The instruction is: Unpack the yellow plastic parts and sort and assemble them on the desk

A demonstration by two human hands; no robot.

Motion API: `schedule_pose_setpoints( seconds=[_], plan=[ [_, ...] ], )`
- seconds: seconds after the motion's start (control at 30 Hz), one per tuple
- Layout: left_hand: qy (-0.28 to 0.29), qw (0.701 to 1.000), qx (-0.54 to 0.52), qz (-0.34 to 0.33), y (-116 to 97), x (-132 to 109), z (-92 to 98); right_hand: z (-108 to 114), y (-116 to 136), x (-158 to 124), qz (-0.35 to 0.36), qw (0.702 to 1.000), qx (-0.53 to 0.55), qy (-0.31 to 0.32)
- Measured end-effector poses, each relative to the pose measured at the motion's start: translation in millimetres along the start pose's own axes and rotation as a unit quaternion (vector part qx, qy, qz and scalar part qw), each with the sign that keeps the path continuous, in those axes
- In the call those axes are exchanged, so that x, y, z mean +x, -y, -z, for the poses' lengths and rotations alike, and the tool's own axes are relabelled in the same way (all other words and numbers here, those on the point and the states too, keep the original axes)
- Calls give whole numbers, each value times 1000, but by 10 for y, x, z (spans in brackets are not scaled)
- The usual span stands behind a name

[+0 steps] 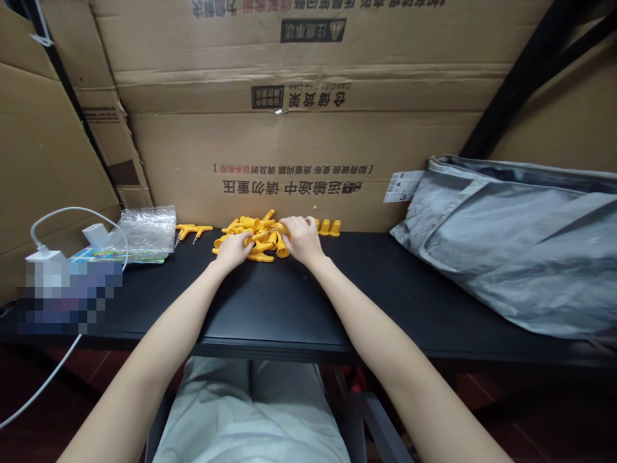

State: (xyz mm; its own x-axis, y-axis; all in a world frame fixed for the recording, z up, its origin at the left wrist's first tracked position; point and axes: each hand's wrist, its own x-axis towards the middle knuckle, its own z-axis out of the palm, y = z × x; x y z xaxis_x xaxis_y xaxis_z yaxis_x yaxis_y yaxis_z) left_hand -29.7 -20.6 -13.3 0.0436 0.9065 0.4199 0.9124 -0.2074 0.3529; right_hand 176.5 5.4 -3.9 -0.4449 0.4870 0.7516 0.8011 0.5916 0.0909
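Note:
Both of my hands work over a pile of yellow plastic corkscrew parts near the back of the black table. My right hand is closed on the yellow handle of a corkscrew, whose metal spiral points left. Pinched in my left hand is a small yellow sleeve, at the tip end of that spiral. My fingers hide part of both pieces, so I cannot tell whether the spiral is inside the sleeve. Loose T-shaped handles and cup-like sleeves lie around and beneath my hands.
Left of the pile lie two yellow corkscrews. Several yellow sleeves stand upright to its right. A bubble-wrap packet and a white charger with a cable are at left. A grey bag fills the right side. Cardboard walls the back.

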Motion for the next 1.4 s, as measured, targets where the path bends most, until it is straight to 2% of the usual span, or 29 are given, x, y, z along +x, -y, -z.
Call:
schedule_pose_setpoints(
  seconds=[0.23, 0.33, 0.4, 0.5, 0.57, 0.73, 0.8, 0.93, 1.1, 1.27, 1.4],
  plan=[
    [-15, 998, 29, 54, -9, 4, 20, 21, -31, -1, -51, 998, 6, 28],
    [-30, 995, 26, 88, 30, 5, 54, -18, -195, -21, -119, 993, 13, -4],
    [-40, 994, 12, 103, 59, 6, 76, -41, -356, -63, -194, 980, 10, -37],
    [-60, 992, -11, 115, 90, 9, 89, -76, -644, -200, -322, 945, -5, -62],
    [-77, 989, -29, 120, 105, 14, 82, -111, -837, -332, -401, 914, 12, -56],
    [-117, 980, -99, 126, 162, 47, 38, -246, -1172, -589, -579, 807, 109, -40],
    [-126, 975, -128, 133, 196, 64, 15, -293, -1224, -617, -589, 800, 110, -24],
    [-126, 965, -178, 146, 280, 97, -40, -345, -1248, -606, -570, 816, 95, 17],
    [-137, 944, -249, 167, 374, 148, -97, -362, -1245, -594, -562, 822, 91, 33],
    [-165, 934, -267, 169, 416, 178, -127, -339, -1173, -563, -513, 850, 56, 108],
    [-172, 939, -255, 157, 450, 184, -162, -323, -1116, -538, -477, 868, 44, 128]
  ],
)
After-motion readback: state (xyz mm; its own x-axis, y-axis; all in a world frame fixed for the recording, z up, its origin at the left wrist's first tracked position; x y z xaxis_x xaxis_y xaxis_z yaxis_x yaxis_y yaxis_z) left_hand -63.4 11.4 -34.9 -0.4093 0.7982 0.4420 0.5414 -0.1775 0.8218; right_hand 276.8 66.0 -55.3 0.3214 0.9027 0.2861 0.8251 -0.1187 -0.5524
